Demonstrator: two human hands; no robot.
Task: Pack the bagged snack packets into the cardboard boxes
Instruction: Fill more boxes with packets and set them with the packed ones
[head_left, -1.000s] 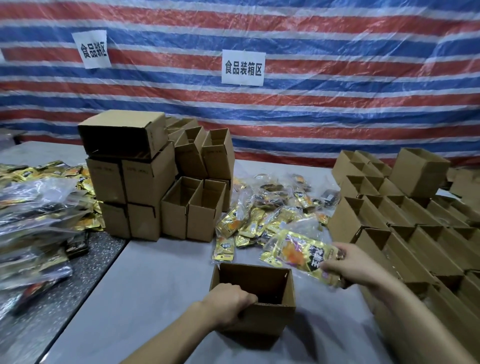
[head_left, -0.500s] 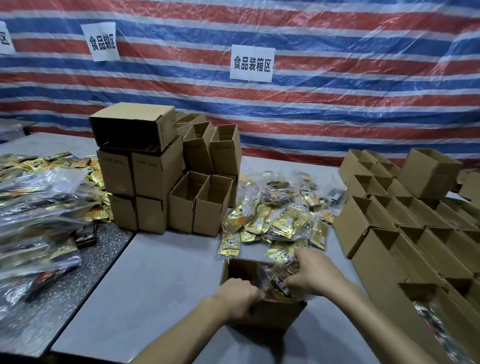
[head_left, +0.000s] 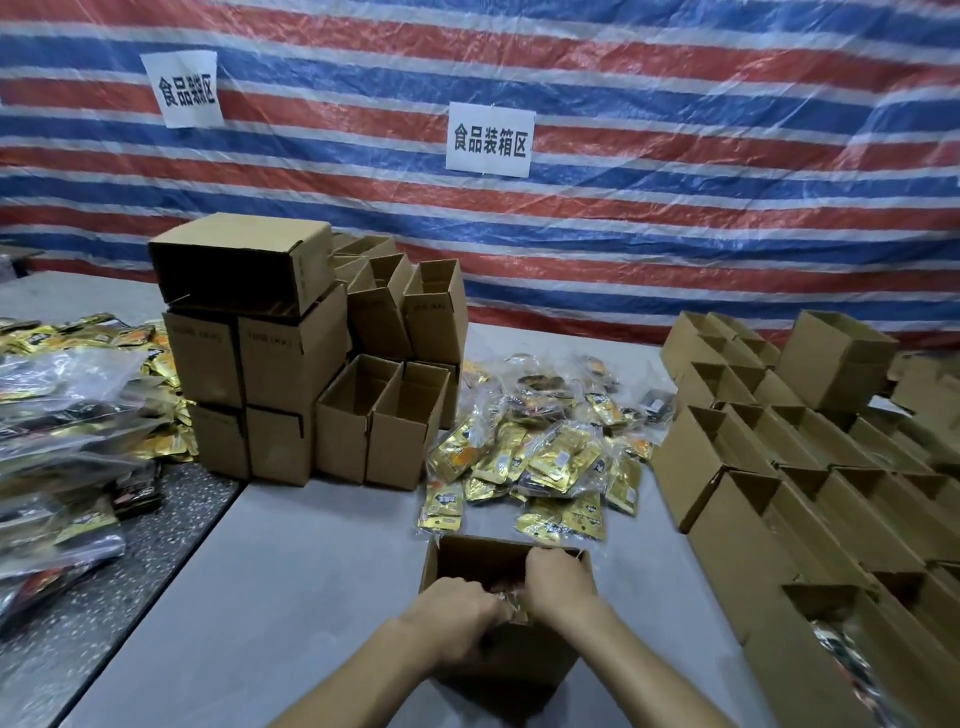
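Grey table (head_left: 311, 571), striped tarp (head_left: 675, 218) behind: filling the open brown cardboard box (head_left: 470, 564).
My left hand (head_left: 457, 618) pinches the clear crinkled snack bag (head_left: 511, 608); my right hand (head_left: 558, 587) is in the box, grip hidden. I'd press the corners flat.

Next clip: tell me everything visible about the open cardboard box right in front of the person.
The box is plain brown cardboard, rectangular, standing upright on the grey table with its top open and inside dark. It sits nearest the person, just in front of the pile of gold packets. The left hand curls over its near rim; the right hand pushes a clear bag of snack packets into it. Forearms hide much of its near wall.
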